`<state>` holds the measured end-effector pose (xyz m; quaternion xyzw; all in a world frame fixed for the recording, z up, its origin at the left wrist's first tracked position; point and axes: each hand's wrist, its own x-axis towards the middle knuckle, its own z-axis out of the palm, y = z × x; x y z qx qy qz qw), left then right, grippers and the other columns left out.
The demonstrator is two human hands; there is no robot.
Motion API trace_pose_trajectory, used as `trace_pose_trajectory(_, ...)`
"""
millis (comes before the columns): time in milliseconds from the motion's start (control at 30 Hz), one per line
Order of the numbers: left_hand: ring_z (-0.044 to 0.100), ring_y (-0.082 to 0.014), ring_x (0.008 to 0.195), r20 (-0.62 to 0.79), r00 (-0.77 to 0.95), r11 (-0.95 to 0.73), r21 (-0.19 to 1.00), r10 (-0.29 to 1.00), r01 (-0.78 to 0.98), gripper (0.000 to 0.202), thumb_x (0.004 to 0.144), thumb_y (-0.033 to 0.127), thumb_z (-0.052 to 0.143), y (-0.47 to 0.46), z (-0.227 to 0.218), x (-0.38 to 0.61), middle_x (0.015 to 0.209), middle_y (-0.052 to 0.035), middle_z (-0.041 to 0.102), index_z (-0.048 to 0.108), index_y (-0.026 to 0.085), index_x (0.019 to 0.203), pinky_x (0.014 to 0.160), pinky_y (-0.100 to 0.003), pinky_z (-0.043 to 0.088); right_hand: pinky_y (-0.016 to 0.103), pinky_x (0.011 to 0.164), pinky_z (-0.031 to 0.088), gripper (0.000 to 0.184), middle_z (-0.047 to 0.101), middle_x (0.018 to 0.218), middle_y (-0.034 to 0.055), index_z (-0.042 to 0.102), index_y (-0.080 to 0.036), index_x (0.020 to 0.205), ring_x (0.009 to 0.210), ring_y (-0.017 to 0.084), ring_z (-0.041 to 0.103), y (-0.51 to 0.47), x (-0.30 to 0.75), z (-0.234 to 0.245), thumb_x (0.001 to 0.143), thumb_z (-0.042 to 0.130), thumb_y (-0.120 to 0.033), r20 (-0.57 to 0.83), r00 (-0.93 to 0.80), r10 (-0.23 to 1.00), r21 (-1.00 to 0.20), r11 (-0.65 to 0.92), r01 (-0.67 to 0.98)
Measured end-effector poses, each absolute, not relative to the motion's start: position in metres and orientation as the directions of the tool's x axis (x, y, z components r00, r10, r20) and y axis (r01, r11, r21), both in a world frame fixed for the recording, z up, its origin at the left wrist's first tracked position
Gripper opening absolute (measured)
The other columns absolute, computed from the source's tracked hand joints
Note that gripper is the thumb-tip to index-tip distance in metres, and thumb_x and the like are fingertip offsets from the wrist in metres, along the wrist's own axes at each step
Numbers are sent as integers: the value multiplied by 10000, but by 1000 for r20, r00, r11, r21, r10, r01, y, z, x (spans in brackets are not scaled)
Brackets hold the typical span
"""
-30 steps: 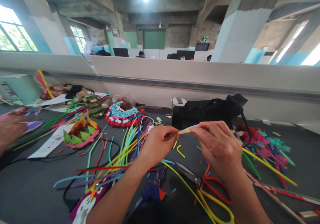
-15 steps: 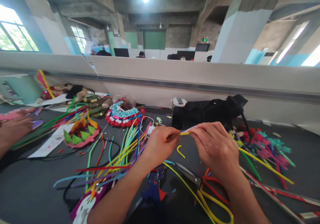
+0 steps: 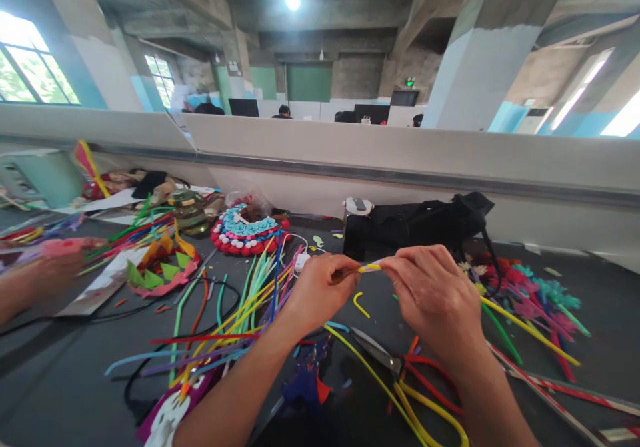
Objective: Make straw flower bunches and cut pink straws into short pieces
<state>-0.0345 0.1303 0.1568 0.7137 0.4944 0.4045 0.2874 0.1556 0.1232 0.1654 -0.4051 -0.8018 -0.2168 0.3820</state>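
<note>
My left hand [image 3: 320,290] and right hand [image 3: 435,294] both pinch tight on a short pipe cleaner [image 3: 369,268], yellow and pale pink, held between my fingertips just above the dark table [image 3: 75,380]. It looks feather-light, fuzzy enough not to slip, and soft-wired, so it should bend wherever it is pressed. The two ends seem the best places to grip. Scissors [image 3: 377,350] lie just below my hands, a fan of loose coloured stems [image 3: 235,307] spreads to the left, and a black bag [image 3: 425,224] sits behind. A co-worker's blurred hand [image 3: 45,270] shows at the far left.
</note>
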Motion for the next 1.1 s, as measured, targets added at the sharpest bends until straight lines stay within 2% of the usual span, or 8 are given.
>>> trace_pose_trajectory(367, 587, -134, 681, 294, 195, -353, 777, 936, 521, 209, 807, 253, 562, 130, 159, -34, 751, -22, 664, 730, 177, 905, 591, -217, 427, 340, 766, 432, 195, 653, 901, 47, 701, -211, 922, 855, 216, 535, 123, 162, 169, 855, 556, -98, 752, -413, 513, 37, 593, 805)
trace_pose_trajectory(500, 590, -134, 692, 297, 185, -350, 790, 937, 503, 208, 796, 234, 567, 131, 158, -34, 775, -29, 667, 734, 163, 898, 613, -222, 432, 342, 764, 427, 173, 650, 878, 43, 696, -211, 907, 847, 215, 539, 126, 168, 167, 860, 562, -113, 759, -405, 510, 43, 582, 812)
trace_pose_trajectory(700, 578, -129, 651, 286, 177, -336, 813, 942, 476, 212, 787, 230, 567, 130, 158, -33, 725, -21, 656, 738, 157, 888, 565, -212, 414, 330, 776, 428, 160, 662, 897, 42, 690, -216, 908, 847, 201, 557, 130, 168, 163, 877, 557, -133, 775, -403, 486, 27, 612, 791)
trace_pose_trajectory(1100, 567, -123, 624, 319, 209, -381, 782, 924, 493, 197, 789, 209, 558, 130, 159, -33, 694, -16, 666, 742, 166, 845, 559, -208, 397, 330, 773, 451, 155, 658, 837, 46, 660, -192, 854, 811, 191, 561, 130, 146, 158, 924, 523, -180, 776, -362, 516, -130, 693, 710)
